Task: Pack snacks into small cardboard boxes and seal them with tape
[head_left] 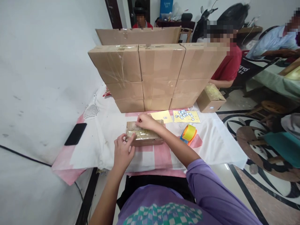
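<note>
A small cardboard box (146, 142) lies in front of me, with shiny clear tape along its top. My left hand (123, 150) grips its left end, thumb on the top and fingers at the corner. Over the far left part of the top, my right hand (145, 121) has its fingertips pinched together; whatever is between them is too small to make out. Just behind the box are a yellow sheet (161, 116) with one small pale sticker and a second yellow sheet (187, 116) strewn with several small stickers. A yellow tape roll (188, 132) in a blue and orange dispenser sits to the right.
Stacked cardboard boxes (159, 62) form a wall across the table's back. Another taped box (211, 98) stands at the right. On the left lie a black phone (75, 134) and a white perforated object (91, 111). Other people sit beyond the table.
</note>
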Action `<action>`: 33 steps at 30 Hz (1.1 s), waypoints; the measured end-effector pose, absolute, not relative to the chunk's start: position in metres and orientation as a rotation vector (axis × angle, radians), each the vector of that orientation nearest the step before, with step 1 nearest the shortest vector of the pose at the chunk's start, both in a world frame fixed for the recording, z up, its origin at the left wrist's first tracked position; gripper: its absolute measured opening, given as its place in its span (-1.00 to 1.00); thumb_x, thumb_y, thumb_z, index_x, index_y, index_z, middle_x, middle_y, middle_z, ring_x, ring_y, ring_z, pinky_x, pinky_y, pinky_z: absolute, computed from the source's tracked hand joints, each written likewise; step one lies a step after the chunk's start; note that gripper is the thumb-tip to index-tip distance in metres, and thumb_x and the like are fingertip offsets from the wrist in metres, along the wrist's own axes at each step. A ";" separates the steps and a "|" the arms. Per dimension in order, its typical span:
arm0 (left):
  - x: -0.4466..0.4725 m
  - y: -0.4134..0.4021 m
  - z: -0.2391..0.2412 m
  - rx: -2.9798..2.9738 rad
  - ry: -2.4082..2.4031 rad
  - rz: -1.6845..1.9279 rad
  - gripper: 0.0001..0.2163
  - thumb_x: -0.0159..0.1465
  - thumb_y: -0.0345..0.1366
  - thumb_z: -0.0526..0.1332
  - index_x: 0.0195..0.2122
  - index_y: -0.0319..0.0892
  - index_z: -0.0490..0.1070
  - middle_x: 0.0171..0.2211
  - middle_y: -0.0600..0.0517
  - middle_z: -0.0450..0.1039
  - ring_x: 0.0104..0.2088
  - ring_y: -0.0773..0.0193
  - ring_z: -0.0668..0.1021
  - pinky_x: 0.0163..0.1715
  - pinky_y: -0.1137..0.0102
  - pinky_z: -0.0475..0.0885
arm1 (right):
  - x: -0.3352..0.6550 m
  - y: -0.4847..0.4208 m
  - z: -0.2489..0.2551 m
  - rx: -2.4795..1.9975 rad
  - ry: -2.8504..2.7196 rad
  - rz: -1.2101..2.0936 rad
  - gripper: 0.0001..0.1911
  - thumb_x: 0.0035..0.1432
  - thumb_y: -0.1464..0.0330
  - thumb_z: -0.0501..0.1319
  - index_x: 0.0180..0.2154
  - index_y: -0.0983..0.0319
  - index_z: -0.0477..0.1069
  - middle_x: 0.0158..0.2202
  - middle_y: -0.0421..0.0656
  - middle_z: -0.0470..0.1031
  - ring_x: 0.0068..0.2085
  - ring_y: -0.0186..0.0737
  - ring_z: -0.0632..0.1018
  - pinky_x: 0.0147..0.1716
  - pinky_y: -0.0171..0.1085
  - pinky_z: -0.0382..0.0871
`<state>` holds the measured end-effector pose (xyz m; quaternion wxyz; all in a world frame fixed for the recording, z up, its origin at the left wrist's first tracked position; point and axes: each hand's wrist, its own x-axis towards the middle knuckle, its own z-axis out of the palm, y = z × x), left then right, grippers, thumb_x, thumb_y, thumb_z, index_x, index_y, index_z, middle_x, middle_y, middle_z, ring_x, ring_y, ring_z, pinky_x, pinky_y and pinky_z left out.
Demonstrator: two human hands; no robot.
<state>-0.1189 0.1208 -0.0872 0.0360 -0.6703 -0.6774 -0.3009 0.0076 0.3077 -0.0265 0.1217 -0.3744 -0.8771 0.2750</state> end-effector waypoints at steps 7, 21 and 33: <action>-0.119 0.122 -0.100 -2.034 -2.099 -0.822 -0.55 0.29 -0.40 0.20 0.20 -0.05 0.50 0.08 -0.20 0.19 -0.01 -0.03 0.33 0.06 0.06 0.37 | 0.013 0.308 -0.038 -1.100 -2.605 0.666 -0.86 0.20 0.30 0.36 -0.37 0.23 0.60 -0.28 -0.10 0.61 -0.16 -0.13 0.54 -0.16 -0.24 0.26; -0.121 0.126 -0.113 -2.019 -2.057 -0.923 -0.66 0.32 -0.31 0.20 0.11 -0.15 0.55 0.10 -0.23 0.21 0.06 -0.08 0.37 0.09 0.02 0.35 | 0.093 0.363 -0.047 -1.557 -2.065 0.651 -0.78 0.22 0.35 0.30 -0.09 0.24 0.45 -0.14 -0.09 0.54 -0.13 -0.16 0.54 -0.09 -0.22 0.42; -0.127 0.118 -0.128 -1.885 -2.050 -1.129 -0.43 0.32 -0.17 0.26 0.34 -0.15 0.28 0.27 -0.26 0.11 0.19 -0.08 0.35 0.10 0.07 0.42 | 0.231 0.415 -0.079 -1.800 -1.902 0.577 -0.71 0.25 0.44 0.16 -0.08 0.25 0.61 -0.13 -0.08 0.67 -0.16 -0.22 0.62 -0.17 -0.36 0.43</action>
